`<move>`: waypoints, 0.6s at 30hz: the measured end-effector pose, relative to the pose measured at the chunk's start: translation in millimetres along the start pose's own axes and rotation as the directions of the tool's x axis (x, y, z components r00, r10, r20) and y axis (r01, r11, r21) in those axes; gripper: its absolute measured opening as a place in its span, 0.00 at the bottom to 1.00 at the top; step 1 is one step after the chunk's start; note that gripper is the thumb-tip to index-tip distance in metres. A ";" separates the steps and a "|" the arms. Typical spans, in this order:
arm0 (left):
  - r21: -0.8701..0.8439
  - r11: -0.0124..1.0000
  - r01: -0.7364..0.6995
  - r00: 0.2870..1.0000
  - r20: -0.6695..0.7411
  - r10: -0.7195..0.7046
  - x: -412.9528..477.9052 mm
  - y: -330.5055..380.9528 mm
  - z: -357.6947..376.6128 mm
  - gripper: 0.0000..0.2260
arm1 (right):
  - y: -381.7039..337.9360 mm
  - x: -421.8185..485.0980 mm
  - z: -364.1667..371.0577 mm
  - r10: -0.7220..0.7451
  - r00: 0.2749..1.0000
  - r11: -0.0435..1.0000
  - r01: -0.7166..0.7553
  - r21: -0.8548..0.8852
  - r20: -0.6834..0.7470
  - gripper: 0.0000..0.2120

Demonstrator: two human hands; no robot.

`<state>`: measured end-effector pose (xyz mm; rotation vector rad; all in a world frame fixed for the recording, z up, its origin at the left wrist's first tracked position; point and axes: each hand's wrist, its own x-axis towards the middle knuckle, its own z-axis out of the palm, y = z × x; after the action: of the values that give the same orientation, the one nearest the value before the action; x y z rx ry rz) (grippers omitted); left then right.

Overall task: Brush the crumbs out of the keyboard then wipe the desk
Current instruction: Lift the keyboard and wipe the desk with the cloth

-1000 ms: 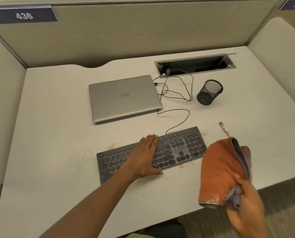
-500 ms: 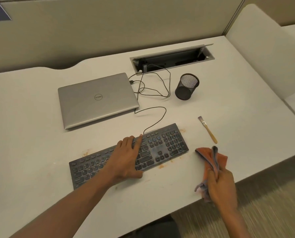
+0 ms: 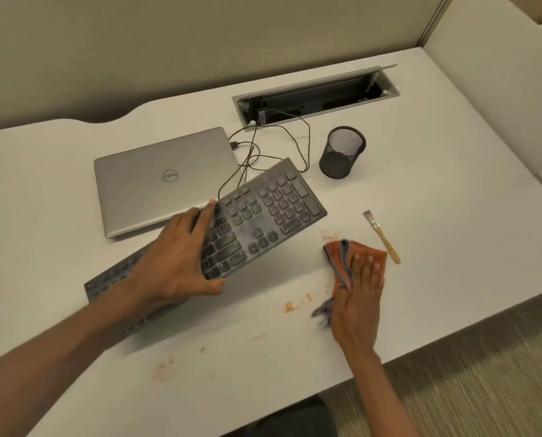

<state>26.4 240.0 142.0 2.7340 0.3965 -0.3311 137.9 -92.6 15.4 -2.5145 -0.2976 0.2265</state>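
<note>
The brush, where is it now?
In the head view the brush lies on the desk at right, just right of the orange cloth, below the mesh cup.

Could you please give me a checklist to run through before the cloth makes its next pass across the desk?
1. Keyboard off the wiping path: ok. The left hand grips it, angled toward the laptop.
2. Cloth flat on the desk: ok. The right hand presses it with straight fingers.
3. Crumbs cleared: not ok. Orange bits lie left of the cloth and more beyond it.
4. Brush out of the way: not ok. It lies close beside the cloth's right edge.
5. Cable free of snags: cannot tell. It loops behind the keyboard.
</note>
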 end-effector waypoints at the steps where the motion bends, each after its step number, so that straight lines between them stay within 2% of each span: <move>1: 0.012 1.000 0.005 1.000 -0.005 -0.005 1.8 -1.8 -8.0 0.65 | -3.1 11.2 3.9 -0.012 1.000 1.000 0.012 -0.015 0.006 0.33; 5: 0.075 0.997 0.024 0.999 -0.028 -0.022 7.5 -9.8 -31.0 0.65 | -13.6 55.7 9.7 -0.110 0.994 0.989 0.112 -0.101 0.022 0.33; 9: 0.124 0.992 0.028 0.999 -0.029 -0.025 9.7 -22.0 -43.8 0.65 | -14.6 91.7 10.7 -0.288 0.943 0.931 0.316 -0.180 0.165 0.33; 11: 0.130 0.991 0.028 0.999 -0.028 -0.024 10.4 -27.5 -49.1 0.65 | -18.2 102.6 9.3 -0.411 0.868 0.870 0.465 -0.164 0.277 0.31; 13: 0.129 0.991 0.026 0.999 -0.024 -0.023 11.6 -31.4 -53.8 0.64 | -22.6 103.9 6.9 -0.542 0.749 0.776 0.620 -0.116 0.382 0.30; 15: 0.132 0.991 0.021 1.000 -0.017 -0.019 13.0 -34.9 -58.1 0.64 | -24.2 97.2 5.6 -0.601 0.658 0.716 0.696 -0.061 0.454 0.30; 18: 0.143 0.990 0.014 1.000 -0.014 -0.012 13.6 -39.3 -64.9 0.65 | -23.3 71.0 5.6 -0.604 0.648 0.723 0.691 -0.024 0.464 0.32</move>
<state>38.2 303.0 185.0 2.8758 0.4092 -0.3589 201.1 -52.3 17.5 -2.3293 -1.4502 0.4680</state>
